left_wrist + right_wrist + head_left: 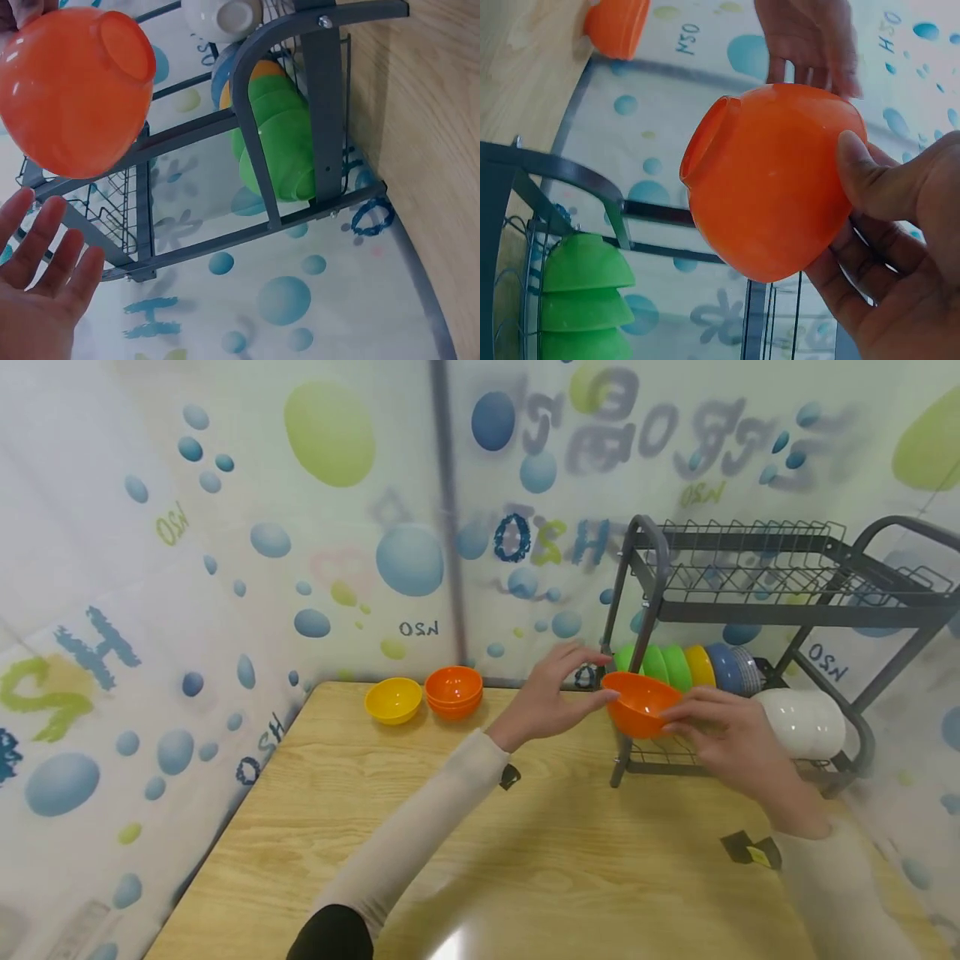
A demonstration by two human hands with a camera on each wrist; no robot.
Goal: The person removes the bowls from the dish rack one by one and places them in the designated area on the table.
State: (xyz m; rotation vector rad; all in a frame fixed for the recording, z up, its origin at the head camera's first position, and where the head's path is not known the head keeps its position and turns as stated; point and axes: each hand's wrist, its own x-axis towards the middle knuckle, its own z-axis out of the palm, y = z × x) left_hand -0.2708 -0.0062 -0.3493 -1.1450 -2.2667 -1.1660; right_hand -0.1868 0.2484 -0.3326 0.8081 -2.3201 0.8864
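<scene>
An orange bowl (643,703) is held up in front of the dish rack's left end. My right hand (731,739) pinches its right rim, with the thumb on the outer wall in the right wrist view. At the bowl's left side is my left hand (551,693), its fingers stretched toward the rim. In the left wrist view the left fingers (45,247) are spread and apart from the bowl. Behind the held bowl, green bowls (663,667) stand on edge in the rack's lower tier.
A yellow bowl (393,702) and stacked orange bowls (453,692) sit at the table's back edge. The dark metal dish rack (795,612) also holds a yellow bowl (700,666), blue bowls (724,668) and white bowls (802,722). Patterned curtains surround the table (540,860).
</scene>
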